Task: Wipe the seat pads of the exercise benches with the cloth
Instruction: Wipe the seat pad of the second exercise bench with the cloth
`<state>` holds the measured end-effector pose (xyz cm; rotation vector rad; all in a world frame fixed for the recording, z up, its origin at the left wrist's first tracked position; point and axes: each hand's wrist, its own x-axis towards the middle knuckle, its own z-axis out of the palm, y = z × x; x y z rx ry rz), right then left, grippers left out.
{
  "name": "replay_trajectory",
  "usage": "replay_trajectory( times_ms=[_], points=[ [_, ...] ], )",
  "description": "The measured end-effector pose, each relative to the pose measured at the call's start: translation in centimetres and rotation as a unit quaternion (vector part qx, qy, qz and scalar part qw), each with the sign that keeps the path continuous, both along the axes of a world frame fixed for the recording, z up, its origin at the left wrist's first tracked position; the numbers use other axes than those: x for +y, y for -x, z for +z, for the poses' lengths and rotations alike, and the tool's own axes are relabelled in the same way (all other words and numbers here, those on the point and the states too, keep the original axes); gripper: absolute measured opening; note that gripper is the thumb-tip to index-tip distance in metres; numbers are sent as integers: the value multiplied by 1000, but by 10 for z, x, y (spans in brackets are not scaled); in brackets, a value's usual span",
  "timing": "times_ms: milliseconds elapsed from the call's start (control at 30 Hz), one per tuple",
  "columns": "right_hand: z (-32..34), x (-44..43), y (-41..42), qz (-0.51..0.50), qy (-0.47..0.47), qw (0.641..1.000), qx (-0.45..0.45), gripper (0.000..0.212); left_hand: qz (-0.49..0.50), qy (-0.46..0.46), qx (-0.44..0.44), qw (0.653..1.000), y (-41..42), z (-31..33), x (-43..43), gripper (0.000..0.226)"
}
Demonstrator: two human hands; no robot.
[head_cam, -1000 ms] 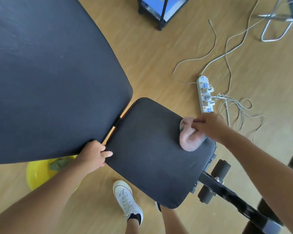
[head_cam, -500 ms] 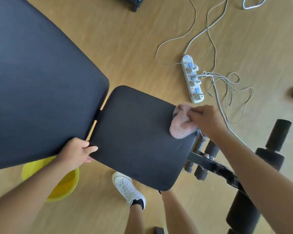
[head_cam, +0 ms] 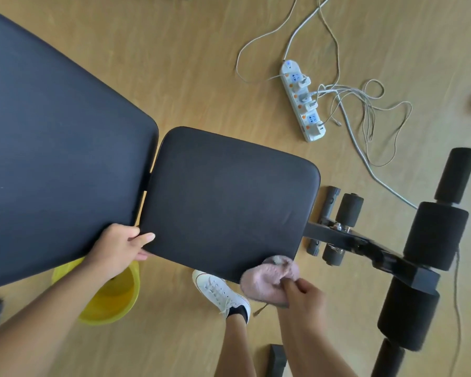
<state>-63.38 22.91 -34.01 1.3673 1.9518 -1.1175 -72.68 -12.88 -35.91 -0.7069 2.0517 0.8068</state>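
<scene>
The black seat pad (head_cam: 223,197) of the exercise bench fills the middle of the view, with the larger black back pad (head_cam: 55,148) to its left. My right hand (head_cam: 303,293) grips a fluffy pink cloth (head_cam: 267,278) at the pad's near right corner, the cloth hanging over the near edge. My left hand (head_cam: 120,247) holds the near left corner of the seat pad, thumb on top, fingers under the edge.
A yellow bucket (head_cam: 109,297) stands on the wooden floor under the back pad. The bench's black frame and foam rollers (head_cam: 430,235) extend to the right. A white power strip (head_cam: 302,100) with loose cables lies beyond. My white shoe (head_cam: 218,291) is below the pad.
My right hand has dragged the cloth from the far right edge of the seat pad to its near right corner. My left hand stays on the near left corner.
</scene>
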Motion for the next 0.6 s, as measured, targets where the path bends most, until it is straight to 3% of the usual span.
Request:
replay_trajectory(
  times_ms=[100,200,300,367,400,533,600],
  points=[
    [-2,3,24,-44,-48,995,76,30,-4,8,2,1000,0,-1,-2,57],
    [-5,-21,3,-97,-86,991,31,40,-19,20,-6,1000,0,-1,0,57],
    [-3,-58,-33,-127,-80,988,-37,28,-22,12,-6,1000,0,-2,-1,59],
    [7,-92,-38,-122,0,992,-30,18,-34,10,1,999,0,-4,-4,61],
    [7,-109,-33,-174,37,983,-42,20,-44,9,6,999,0,-5,-5,62],
    [2,-171,12,-255,95,954,-123,33,-58,-1,14,998,-4,-11,-9,64],
    [6,-196,25,-282,128,945,-103,31,-60,-7,25,998,-5,-11,-9,64]
  ],
)
